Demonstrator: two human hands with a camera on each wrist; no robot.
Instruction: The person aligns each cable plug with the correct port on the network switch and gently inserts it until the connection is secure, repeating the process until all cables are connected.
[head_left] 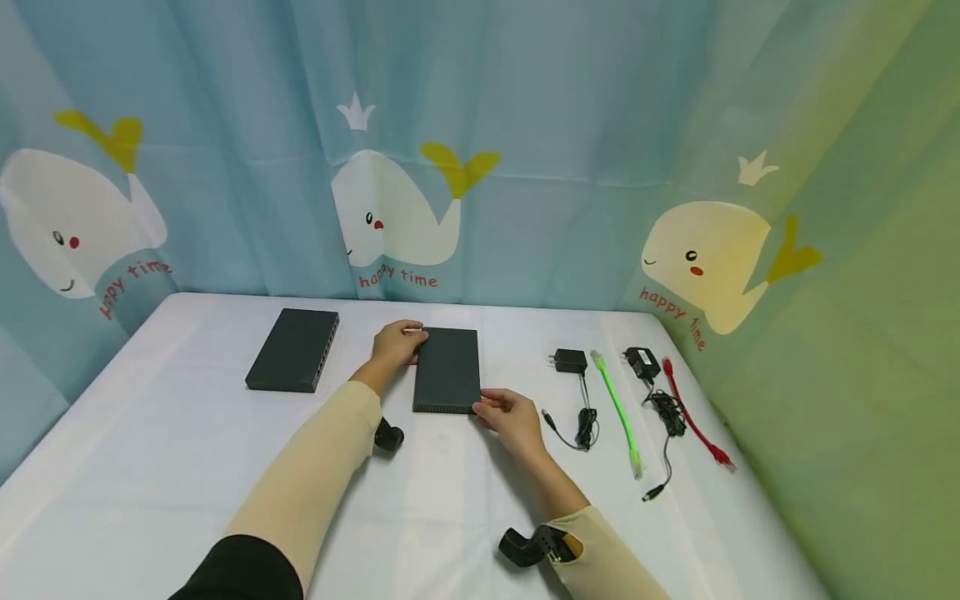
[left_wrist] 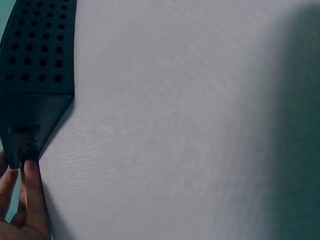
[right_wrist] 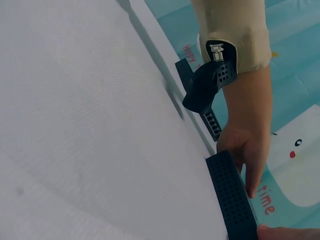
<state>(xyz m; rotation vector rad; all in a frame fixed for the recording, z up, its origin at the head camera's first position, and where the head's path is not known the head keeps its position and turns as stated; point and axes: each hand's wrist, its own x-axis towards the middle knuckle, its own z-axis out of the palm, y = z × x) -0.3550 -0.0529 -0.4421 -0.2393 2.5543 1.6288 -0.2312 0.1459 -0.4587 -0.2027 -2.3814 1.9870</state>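
At the middle of the white bench (head_left: pixel 187 467), between your two hands, is the black box (head_left: pixel 447 375), with its perforated narrow face toward you. Your left hand (head_left: pixel 393 346) grips it at the far left corner, the thumb on the edge and the other fingers curled at the side. Your right hand (head_left: pixel 516 418) pinches the near right corner between thumb and fingers. You cannot tell from these views whether the box rests on the cloth or is slightly raised.

To the left of it, just beyond your left forearm, a second black box (head_left: pixel 292 350) lies flat, a row of ports along its right side. To your right lie, in order, a left power adapter (head_left: pixel 572 361) with its bundled lead, whose plug end is near your right hand, a green cable (head_left: pixel 617 406) stretched out nearly straight, a right power adapter (head_left: pixel 642 363) with a coiled lead, and a red cable (head_left: pixel 695 428) just beside that coil. Your sleeves (head_left: pixel 315 467) are beige, with a black curved device (head_left: pixel 388 437) at each wrist. Behind the bench hangs a blue curtain (head_left: pixel 555 167) printed with white whales.
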